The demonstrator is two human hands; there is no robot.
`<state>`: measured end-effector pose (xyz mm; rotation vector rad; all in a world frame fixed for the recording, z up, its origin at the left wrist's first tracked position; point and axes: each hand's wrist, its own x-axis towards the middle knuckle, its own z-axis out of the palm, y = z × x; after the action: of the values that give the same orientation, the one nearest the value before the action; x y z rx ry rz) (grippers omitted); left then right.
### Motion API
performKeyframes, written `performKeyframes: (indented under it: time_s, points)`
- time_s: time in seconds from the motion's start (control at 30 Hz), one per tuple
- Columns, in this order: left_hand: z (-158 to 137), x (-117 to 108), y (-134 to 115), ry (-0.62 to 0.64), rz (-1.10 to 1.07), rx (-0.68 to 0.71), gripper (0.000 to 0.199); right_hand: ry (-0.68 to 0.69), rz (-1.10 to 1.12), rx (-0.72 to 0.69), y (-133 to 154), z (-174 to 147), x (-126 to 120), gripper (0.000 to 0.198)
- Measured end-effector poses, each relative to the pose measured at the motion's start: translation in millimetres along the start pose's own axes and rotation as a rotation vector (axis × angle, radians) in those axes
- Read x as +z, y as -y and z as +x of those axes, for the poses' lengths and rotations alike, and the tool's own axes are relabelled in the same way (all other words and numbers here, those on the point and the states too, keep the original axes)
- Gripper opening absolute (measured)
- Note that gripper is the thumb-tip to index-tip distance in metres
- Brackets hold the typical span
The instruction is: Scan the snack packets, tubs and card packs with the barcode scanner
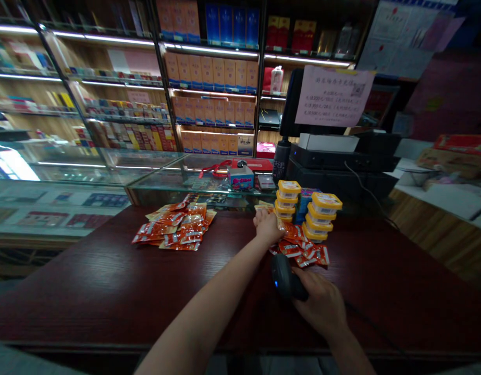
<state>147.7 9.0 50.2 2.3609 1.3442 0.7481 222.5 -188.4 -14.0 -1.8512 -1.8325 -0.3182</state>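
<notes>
over dark counter (107,291), facing lit shelves (212,50), right grip (322,302) clasps scanner (282,276); left grip (267,228) unclear.

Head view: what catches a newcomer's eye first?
Probably the yellow-lidded tubs, stacked in columns right of centre on the dark counter. Then the black handheld scanner with its blue light, in the right hand, nearer the viewer. Left of centre, a heap of shiny orange packets.
</notes>
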Motion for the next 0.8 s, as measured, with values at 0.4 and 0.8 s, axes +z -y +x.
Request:
performKeyframes:
  time_s: [0.4,0.8]
  points:
    - [-5.8,-4.8,16.7,-0.078,-0.843,0.083,0.022,-0.001,-0.034,-0.026,-3.5,-0.8,1.4,0.045]
    - [-73.8,-48.3,115.0,-0.301,-1.492,-0.363,0.039,0.005,0.057,0.084,9.2,7.8,-15.7,0.036]
